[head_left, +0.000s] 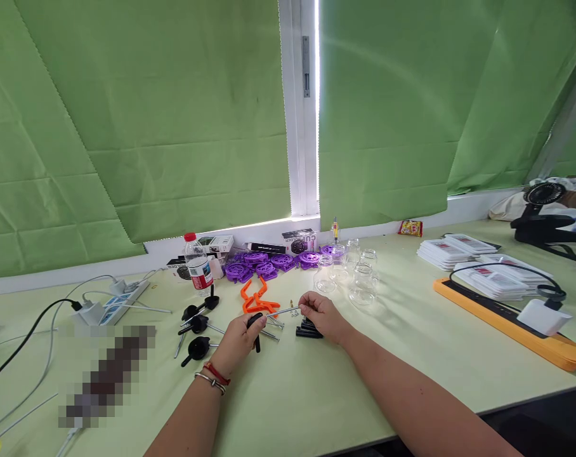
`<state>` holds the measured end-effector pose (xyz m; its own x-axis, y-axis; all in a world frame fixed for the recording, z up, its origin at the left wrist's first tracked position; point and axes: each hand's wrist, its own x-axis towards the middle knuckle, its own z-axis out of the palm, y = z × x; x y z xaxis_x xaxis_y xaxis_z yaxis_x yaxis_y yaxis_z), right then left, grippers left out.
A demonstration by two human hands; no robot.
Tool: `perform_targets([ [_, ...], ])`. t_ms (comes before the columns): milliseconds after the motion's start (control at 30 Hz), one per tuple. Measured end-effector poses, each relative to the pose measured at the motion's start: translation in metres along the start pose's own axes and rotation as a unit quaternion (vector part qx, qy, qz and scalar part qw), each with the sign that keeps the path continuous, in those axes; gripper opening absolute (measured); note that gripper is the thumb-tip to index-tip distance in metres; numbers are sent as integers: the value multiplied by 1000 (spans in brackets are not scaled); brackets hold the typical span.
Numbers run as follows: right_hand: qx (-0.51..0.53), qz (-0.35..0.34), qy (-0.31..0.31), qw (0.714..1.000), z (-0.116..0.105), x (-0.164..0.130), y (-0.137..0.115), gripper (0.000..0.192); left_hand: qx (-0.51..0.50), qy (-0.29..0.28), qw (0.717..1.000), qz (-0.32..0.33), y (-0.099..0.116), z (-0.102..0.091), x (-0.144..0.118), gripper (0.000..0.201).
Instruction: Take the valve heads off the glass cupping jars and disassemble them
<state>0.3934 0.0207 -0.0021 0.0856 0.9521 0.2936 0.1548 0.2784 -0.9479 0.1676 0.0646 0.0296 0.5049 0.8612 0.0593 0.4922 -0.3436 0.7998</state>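
- Both bare forearms are cut off by the bottom edge, the left forearm (188, 406) with a red band (216, 373) and a metal bracelet (210, 383) worn at its wrist.
- By the left hand (240, 343), its fingers curled closed, a black piece (255, 320) is gripped; most of its shape is covered by thumb and fingers.
- From that piece a thin metal rod (283, 311) is pointed across, above the table (412, 355), towards the right hand (323, 317).
- The rod's far end is met by the right hand's pinched fingertips; whether anything small is held there cannot be told.
- Black tubes (307, 331) are partly hidden under the right hand, so they cannot be counted.
- Beside those fingertips, tiny metal bits (294, 313) are scattered, too small to be made out.
- Orange parts (255, 298) are overlapped beyond the left hand, black cups (198, 348) with rods to its left.
- Clear glass jars (363, 289) are grouped beyond the right hand, their outlines blended together.
- At far left, a long object (111, 374) is blurred into squares.
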Motion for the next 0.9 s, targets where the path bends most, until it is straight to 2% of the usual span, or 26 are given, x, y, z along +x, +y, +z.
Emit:
perform_targets([
  [133, -37, 0, 0, 999, -1, 0, -1, 19, -2, -6, 1000, 1, 0, 1, 1, 41],
  [367, -110, 2, 0, 994, -1, -1, -5, 33, -8, -10, 1000, 7, -1, 2, 1, 41],
  [733, -102, 15, -1, 995, -1, -1, -4, 35, 2, -8, 1000, 3, -3, 2, 2, 42],
  [900, -44, 8, -1, 999, -2, -1, -2, 27, 7, -6, 1000, 3, -2, 2, 1, 42],
])
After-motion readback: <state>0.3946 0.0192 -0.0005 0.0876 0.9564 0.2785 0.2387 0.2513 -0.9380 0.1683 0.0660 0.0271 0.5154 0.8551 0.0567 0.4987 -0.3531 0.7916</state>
